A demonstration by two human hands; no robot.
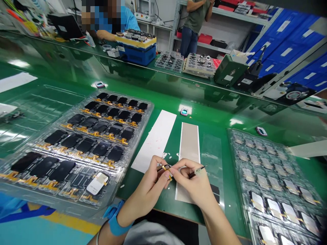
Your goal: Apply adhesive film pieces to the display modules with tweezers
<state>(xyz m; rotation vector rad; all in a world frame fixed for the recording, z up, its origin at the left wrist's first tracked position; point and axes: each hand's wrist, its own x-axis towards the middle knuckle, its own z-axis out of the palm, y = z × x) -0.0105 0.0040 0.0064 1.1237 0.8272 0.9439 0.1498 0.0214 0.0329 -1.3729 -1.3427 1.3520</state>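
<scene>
Left hand (149,185) pinches a small black part (163,167) with yellow tape at its fingertips; right hand (194,182) grips a slim black tool (198,172), tip pointing away. Both hover over a tan strip (189,149) on the green surface (217,119), with a tray (143,136) of black screens (87,144) left of the strip.

Left hand (149,185) and right hand (191,182) close together above green bench mat (150,194). Small dark part with yellow flex tab (163,168) pinched in left fingers; slim black tool (198,172) in right. Blue wrist strap (114,217) on left wrist. Just ahead: white sheet (153,141), grey strip on white backing (189,149). Flanking: tray of dark panels (146,110), tray of silver-backed panels (233,149).
</scene>
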